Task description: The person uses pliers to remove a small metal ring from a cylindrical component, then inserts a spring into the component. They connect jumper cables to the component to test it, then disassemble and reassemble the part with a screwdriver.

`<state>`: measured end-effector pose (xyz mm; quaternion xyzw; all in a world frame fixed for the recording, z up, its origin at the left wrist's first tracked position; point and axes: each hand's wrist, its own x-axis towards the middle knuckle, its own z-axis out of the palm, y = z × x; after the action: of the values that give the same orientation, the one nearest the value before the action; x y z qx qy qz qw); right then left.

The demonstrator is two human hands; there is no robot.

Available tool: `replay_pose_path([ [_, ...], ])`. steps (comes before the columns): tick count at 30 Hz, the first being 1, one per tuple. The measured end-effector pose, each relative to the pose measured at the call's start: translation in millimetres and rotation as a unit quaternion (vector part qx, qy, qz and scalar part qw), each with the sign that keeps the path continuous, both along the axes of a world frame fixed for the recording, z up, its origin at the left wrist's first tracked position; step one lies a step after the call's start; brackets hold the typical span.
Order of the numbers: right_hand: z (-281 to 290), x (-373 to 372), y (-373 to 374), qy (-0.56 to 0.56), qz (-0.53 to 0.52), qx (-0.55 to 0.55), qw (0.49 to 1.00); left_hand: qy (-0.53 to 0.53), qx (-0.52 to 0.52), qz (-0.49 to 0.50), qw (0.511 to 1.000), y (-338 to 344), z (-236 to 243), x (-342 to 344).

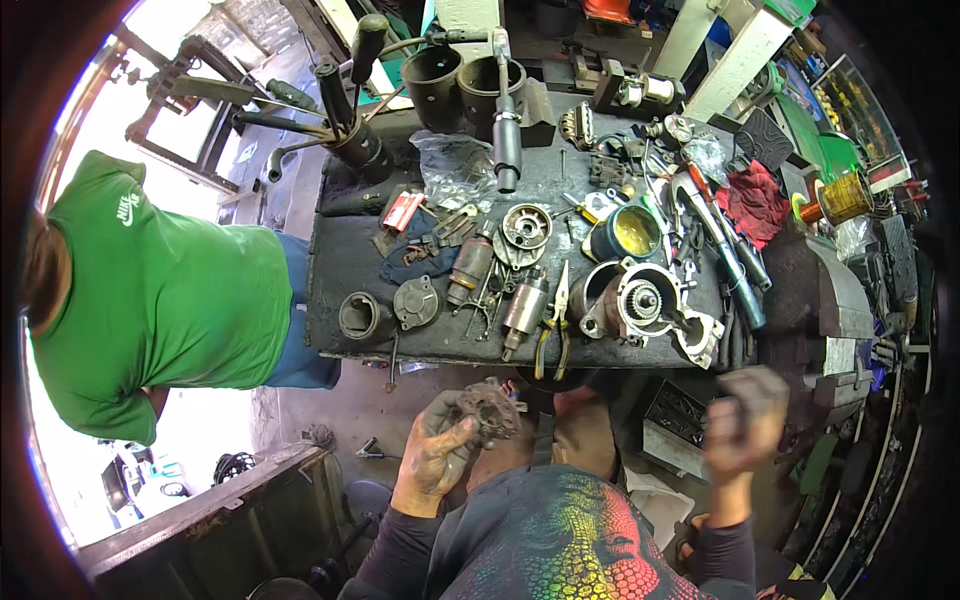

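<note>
My left hand [436,450] is closed on a greasy, roundish metal part [489,412] with an uneven face, held in front of the bench's near edge. Raised off to the right, my right hand [742,440] is smeared by motion. Its fingers wrap round a dark, blocky thing [757,394] whose kind the blur hides. Along the bench's near edge lie pliers [556,322] with yellow-and-black handles, a motor armature [526,314] and an opened metal gear housing [645,302]. A round end cover [416,303] sits beside a hollow metal cylinder [362,316] at the left.
The dark workbench [335,270] also carries a tin of yellow grease [634,232], a red rag [756,204] and a long metal bar [735,270]. A tool holder [362,155] stands at its far left. A person in a green shirt [170,290] is close by on the left.
</note>
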<state>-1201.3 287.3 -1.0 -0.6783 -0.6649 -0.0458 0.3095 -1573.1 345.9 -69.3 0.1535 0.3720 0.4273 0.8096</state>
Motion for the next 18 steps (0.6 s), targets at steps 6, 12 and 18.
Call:
replay_pose_path([
  [6,-106.4,-144.0,68.7,0.209,0.218,-0.132,0.944,0.013,-0.025,0.080,0.996,-30.0,-39.1,-40.5],
  [12,-151.3,-179.3,150.8,0.052,0.232,-0.136,0.962,-0.008,-0.019,0.165,0.986,-40.3,-42.5,-52.8],
  [18,-169.1,-200.7,204.6,-0.007,0.167,-0.139,0.976,-0.063,-0.003,0.152,0.986,-29.4,-60.8,-56.6],
])
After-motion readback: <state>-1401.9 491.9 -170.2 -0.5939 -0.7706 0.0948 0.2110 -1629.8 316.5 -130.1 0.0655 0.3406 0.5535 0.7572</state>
